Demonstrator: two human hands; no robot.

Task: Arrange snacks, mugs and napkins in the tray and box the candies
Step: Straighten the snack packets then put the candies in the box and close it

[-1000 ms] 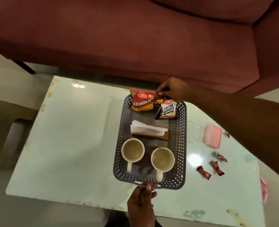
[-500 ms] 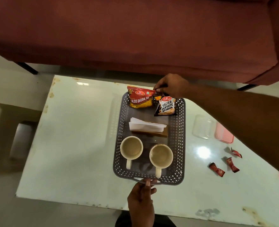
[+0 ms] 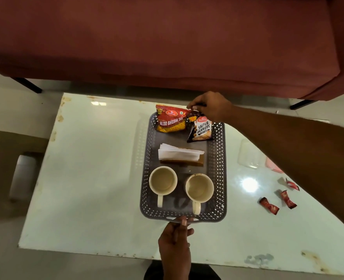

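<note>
A grey perforated tray (image 3: 217, 170) lies on the white table. In it are a red aloo bhujia packet (image 3: 171, 121), a salted peanuts packet (image 3: 201, 130), white napkins (image 3: 178, 154) in a brown holder, and two cream mugs (image 3: 163, 181) (image 3: 199, 188). My left hand (image 3: 175, 239) grips the tray's near handle. My right hand (image 3: 211, 107) is at the tray's far end, its fingers pinching at the top of the packets. Three red wrapped candies (image 3: 269, 206) (image 3: 287, 199) (image 3: 292, 184) lie on the table to the right.
A clear plastic box (image 3: 250, 156) and its pink lid (image 3: 274, 166) sit right of the tray, partly hidden by my right forearm. A maroon sofa (image 3: 167, 41) runs behind the table. The table's left half is bare.
The view has shifted slightly, so the tray sits more central. Both hands stay at the tray's two ends; my right hand's fingers remain at the packets' tops.
</note>
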